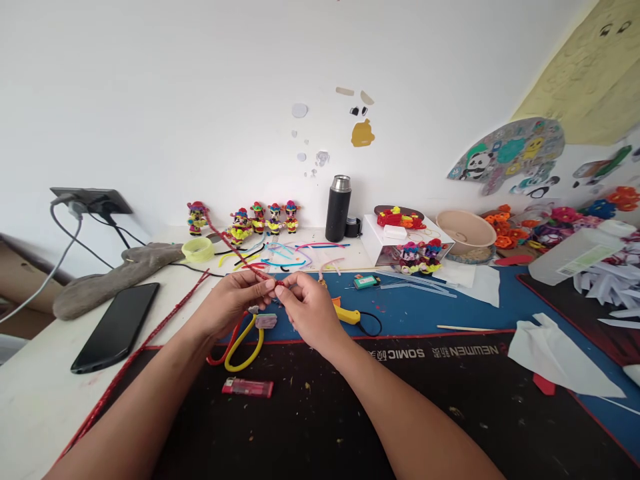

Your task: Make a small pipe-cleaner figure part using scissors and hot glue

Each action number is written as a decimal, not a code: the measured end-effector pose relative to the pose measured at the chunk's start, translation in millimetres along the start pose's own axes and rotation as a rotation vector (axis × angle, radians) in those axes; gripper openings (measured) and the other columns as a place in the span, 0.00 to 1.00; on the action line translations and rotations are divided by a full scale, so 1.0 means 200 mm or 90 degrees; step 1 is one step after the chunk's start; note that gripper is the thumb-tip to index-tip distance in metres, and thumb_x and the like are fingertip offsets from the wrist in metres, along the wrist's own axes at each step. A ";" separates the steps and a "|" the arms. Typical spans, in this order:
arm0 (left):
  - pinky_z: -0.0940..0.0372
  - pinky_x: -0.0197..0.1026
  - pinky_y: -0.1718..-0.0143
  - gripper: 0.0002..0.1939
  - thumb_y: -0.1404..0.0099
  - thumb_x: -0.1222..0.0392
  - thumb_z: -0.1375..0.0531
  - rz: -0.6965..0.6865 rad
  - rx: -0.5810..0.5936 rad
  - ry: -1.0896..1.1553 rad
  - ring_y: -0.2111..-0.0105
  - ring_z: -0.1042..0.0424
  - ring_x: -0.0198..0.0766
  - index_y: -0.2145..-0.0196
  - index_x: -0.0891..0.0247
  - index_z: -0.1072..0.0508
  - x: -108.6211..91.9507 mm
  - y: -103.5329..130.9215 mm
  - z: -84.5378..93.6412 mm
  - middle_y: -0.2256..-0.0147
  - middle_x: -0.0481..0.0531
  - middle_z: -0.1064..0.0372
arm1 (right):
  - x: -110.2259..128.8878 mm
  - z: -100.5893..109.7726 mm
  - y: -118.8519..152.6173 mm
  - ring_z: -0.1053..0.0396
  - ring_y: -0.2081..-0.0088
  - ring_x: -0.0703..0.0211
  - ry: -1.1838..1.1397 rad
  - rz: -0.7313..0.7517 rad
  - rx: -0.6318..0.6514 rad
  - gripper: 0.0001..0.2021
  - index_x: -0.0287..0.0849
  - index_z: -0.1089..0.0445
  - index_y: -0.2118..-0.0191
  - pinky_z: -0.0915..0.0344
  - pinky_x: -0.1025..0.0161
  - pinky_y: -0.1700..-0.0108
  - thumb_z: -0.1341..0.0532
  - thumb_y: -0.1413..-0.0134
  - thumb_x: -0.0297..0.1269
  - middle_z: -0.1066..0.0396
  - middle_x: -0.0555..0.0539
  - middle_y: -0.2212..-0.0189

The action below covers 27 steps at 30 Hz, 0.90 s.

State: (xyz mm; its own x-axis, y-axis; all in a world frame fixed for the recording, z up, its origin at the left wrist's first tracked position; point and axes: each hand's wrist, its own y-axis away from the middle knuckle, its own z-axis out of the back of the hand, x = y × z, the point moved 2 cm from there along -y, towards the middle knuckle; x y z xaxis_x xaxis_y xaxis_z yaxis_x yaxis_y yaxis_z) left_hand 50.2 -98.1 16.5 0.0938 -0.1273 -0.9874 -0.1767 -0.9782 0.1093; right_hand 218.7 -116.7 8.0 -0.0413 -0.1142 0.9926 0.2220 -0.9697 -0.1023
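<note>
Both hands meet above the blue mat, each in a pinch on a red twisted strand [233, 248]. My left hand [240, 297] holds it between thumb and forefinger, and a length of it rises up and left toward the small figures. Against its fingertips, my right hand [305, 303] pinches the small red end. Another red strand [165, 320] runs along the table at the left, past my left forearm. Scissors with red and yellow handles [260, 343] lie below my hands. A pink lighter [247, 387] rests nearer on the black mat [300, 433].
A phone [116, 327] and yellow tape roll [197, 250] lie left. Behind are figures [275, 219], coloured stems [285, 253] and a black flask [338, 210]. A yellow glue gun [347, 315] sits right of my hands, with a white box [373, 243] and white cloth [555, 350] beyond.
</note>
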 end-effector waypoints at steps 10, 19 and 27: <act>0.35 0.37 0.70 0.19 0.42 0.42 0.27 -0.099 0.028 -0.227 0.74 0.32 0.37 0.73 0.62 0.18 -0.08 0.01 0.10 0.75 0.51 0.26 | 0.00 0.01 0.01 0.47 0.80 0.64 0.089 0.038 0.023 0.08 0.46 0.32 0.64 0.53 0.65 0.75 0.40 0.37 0.44 0.42 0.58 0.82; 0.37 0.36 0.71 0.19 0.41 0.42 0.29 -0.112 0.082 -0.329 0.74 0.34 0.38 0.75 0.61 0.20 -0.12 0.03 0.08 0.77 0.49 0.30 | 0.01 -0.01 0.03 0.47 0.79 0.63 0.160 0.025 0.072 0.07 0.46 0.31 0.65 0.53 0.64 0.74 0.39 0.36 0.41 0.43 0.58 0.82; 0.36 0.38 0.69 0.19 0.41 0.41 0.30 -0.082 0.121 -0.379 0.71 0.31 0.41 0.73 0.61 0.19 -0.12 0.03 0.11 0.74 0.51 0.26 | -0.01 -0.02 0.03 0.44 0.78 0.63 0.192 0.013 0.080 0.08 0.46 0.32 0.66 0.53 0.64 0.75 0.38 0.37 0.41 0.39 0.57 0.81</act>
State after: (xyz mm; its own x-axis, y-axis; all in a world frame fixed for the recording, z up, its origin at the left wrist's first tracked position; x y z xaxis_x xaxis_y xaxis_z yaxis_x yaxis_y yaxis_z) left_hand 26.2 -97.4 38.2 -0.4253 0.1561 -0.8915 -0.3762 -0.9264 0.0173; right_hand 216.2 -122.9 4.9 -0.3181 -0.2102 0.9245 0.3439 -0.9343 -0.0941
